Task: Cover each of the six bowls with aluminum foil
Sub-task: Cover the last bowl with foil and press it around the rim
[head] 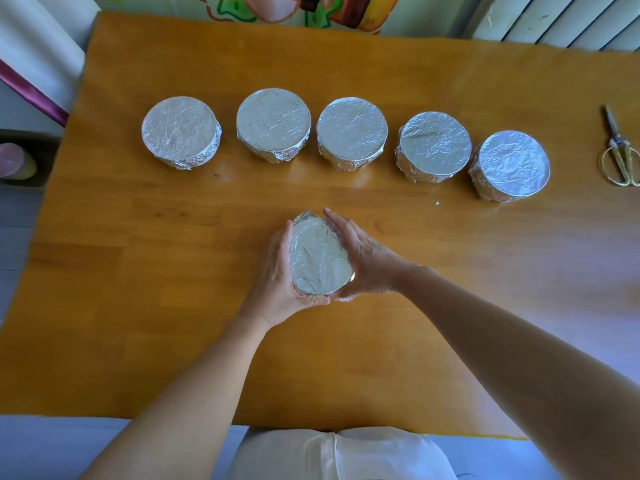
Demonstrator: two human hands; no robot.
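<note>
Six foil-covered bowls (351, 133) (one held), one scissors (621, 154).

The table (173, 271) is warm orange-brown wood with darker streaks. Six bowls wear shiny silver foil with crinkly lines, like the one in front (318, 256). The scissors (621, 155) have gold handles. Behind the table is a bright painted picture (277, 8) in green, pink, red and yellow.

Table (450, 306): orange-brown wood, seen from above
Scissors (621, 154): gold-handled, laid flat near the right edge of the table
Radiator (561, 19): white, ribbed, seen beyond the far right corner
Poster (294, 8): bright cartoon colours, behind the far edge
</note>
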